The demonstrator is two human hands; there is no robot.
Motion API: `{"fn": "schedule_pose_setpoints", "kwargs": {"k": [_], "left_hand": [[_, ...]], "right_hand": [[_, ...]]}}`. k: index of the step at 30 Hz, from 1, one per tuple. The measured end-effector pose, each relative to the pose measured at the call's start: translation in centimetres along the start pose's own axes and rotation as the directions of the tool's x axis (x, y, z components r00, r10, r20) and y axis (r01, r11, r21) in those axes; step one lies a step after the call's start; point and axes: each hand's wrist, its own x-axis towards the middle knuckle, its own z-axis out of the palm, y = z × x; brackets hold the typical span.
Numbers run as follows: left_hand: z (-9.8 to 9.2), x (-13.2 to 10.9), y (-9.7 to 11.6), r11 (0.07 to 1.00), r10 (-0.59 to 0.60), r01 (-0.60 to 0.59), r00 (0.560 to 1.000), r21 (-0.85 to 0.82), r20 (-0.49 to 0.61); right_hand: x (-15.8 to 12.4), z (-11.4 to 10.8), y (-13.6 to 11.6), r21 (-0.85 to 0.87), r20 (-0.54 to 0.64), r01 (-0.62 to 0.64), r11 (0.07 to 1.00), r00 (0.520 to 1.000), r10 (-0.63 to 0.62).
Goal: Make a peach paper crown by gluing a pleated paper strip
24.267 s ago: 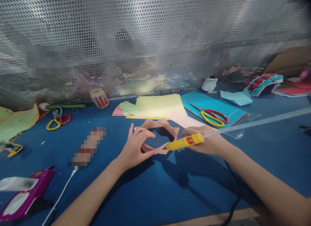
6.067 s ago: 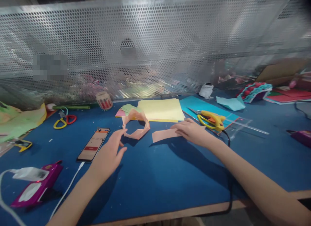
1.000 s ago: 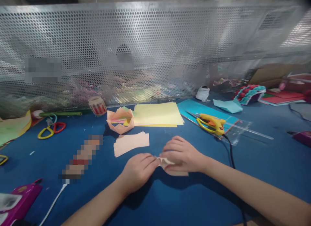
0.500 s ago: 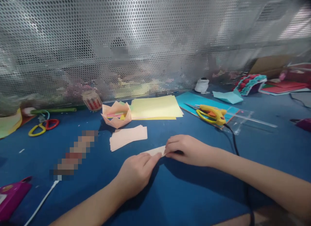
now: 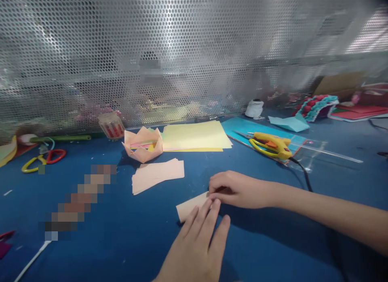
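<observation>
A peach paper strip lies on the blue tabletop, its right end covered by my fingers. My right hand is closed at that end, thumb and fingers pinching the paper. Stretched out with fingers apart, my left hand reaches over the strip, its fingertips touching the paper close to my right thumb. Just beyond lies a small pile of similar peach paper strips. Behind the pile stands a folded peach paper ring with a pointed rim, coloured scraps inside it.
Yellow paper sheets and blue sheets lie at the back. On the blue ones rest a yellow glue gun and yellow-handled scissors. Scissors with red and yellow handles lie left. A perforated metal panel stands behind.
My left hand has let go of the paper strip's left part, and its fingers now spread flat over it. The strip's left end has come into view. My right hand stays at the other end.
</observation>
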Motion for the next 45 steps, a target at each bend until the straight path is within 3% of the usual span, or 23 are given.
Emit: {"fn": "schedule_pose_setpoints", "kwargs": {"k": [6, 9, 13, 16, 29, 38, 45], "left_hand": [[1.1, -1.2, -1.1, 0.99, 0.034, -0.03, 0.999, 0.135, -0.028], [1.3, -1.4, -1.2, 0.98, 0.047, -0.043, 0.999, 0.194, -0.016], [0.8, -1.4, -1.2, 0.987, 0.013, -0.026, 0.997, 0.161, 0.08], [0.5, -1.4, -1.3, 0.985, 0.004, -0.03, 0.989, 0.168, 0.148], [1.1, -1.5, -1.2, 0.981, -0.001, -0.027, 0.99, 0.193, 0.143], [1.1, -1.5, -1.2, 0.979, -0.009, -0.013, 0.994, 0.204, 0.106], [1.2, -1.8, -1.3, 0.986, -0.014, -0.002, 0.995, 0.167, 0.1]], "right_hand": [[0.5, 0.6, 0.6, 0.035, -0.022, -0.142, 0.989, 0.989, 0.143], [0.6, 1.1, 1.0, 0.055, -0.098, -0.208, 0.977, 0.972, 0.213], [0.5, 1.6, 1.3, 0.058, -0.173, -0.249, 0.967, 0.951, 0.255], [0.6, 1.7, 1.1, 0.087, -0.168, -0.285, 0.955, 0.94, 0.296], [0.8, 1.6, 1.0, 0.155, -0.13, -0.352, 0.923, 0.919, 0.372], [1.3, 1.4, 0.9, 0.135, -0.09, -0.381, 0.915, 0.915, 0.394], [0.8, 1.1, 0.6, 0.032, -0.147, -0.46, 0.887, 0.876, 0.459]]}}
